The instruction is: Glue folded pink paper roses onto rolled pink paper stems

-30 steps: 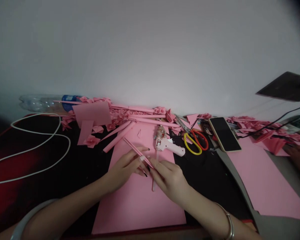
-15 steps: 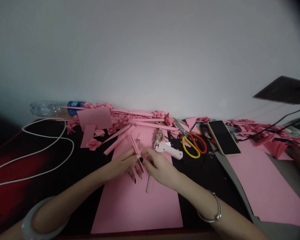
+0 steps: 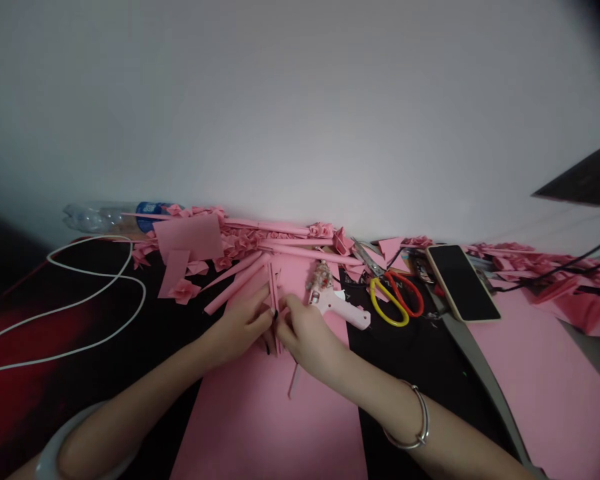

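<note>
My left hand point(image 3: 243, 325) and my right hand point(image 3: 305, 333) meet over a large pink paper sheet point(image 3: 270, 420) on the dark table. Both pinch a thin rolled pink paper stick point(image 3: 273, 293) that now points nearly straight away from me. A second thin pink strip point(image 3: 294, 381) lies on the sheet just under my right hand. A white glue gun point(image 3: 337, 301) lies right of my right hand.
Rolled pink tubes point(image 3: 240, 273) and folded paper flowers point(image 3: 183, 290) crowd the back by the wall. Yellow and red scissors point(image 3: 395, 300), a phone point(image 3: 463, 281), a plastic bottle point(image 3: 115, 215) and a white cable point(image 3: 80, 300) lie around. More pink paper point(image 3: 545, 373) covers the right.
Both hands have moved away from me toward the wall, and the stick has swung from slanting left to nearly straight ahead. The camera view shifted slightly.
</note>
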`<state>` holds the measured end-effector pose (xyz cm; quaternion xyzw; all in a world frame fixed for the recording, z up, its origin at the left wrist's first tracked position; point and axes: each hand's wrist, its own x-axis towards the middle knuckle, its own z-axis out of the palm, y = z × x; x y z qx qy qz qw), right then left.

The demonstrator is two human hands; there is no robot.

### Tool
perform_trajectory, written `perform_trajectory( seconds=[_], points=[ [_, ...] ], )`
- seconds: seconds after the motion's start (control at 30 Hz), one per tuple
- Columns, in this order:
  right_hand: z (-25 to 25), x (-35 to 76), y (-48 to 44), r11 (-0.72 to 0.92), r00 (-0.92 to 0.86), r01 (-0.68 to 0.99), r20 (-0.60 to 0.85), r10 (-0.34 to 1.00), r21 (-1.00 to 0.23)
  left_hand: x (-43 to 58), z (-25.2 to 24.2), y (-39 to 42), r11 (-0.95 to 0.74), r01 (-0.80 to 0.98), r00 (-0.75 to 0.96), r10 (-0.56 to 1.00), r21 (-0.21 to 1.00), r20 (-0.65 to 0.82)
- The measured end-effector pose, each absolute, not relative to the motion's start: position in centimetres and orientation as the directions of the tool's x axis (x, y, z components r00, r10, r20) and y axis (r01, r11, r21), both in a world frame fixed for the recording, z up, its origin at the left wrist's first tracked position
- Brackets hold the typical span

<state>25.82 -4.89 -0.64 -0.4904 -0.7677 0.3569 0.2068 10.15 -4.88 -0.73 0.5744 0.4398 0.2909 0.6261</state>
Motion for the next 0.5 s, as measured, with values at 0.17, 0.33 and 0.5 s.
perform_trajectory(
  seconds=[0.17, 0.33, 0.5],
  points=[
    [-1.34, 25.75, -4.92, 0.265, -0.418, 0.61, -0.019, 0.908, -0.746, 10.81, -0.95, -5.33, 0.128, 0.203, 0.379, 0.904, 0.971, -0.198],
    [-1.39, 25.81, -4.92, 0.271, -0.446, 0.576, -0.019, 0.895, -0.771, 11.01, -1.18, -5.47, 0.094, 0.231, 0.343, 0.924, 0.969, -0.171],
    [-1.11, 25.9, -4.67, 0.307, -0.483, 0.554, 0.002, 0.875, -0.774, 11.17, -1.02, -5.47, 0.138, 0.178, 0.294, 0.937, 0.974, -0.186]
  ],
)
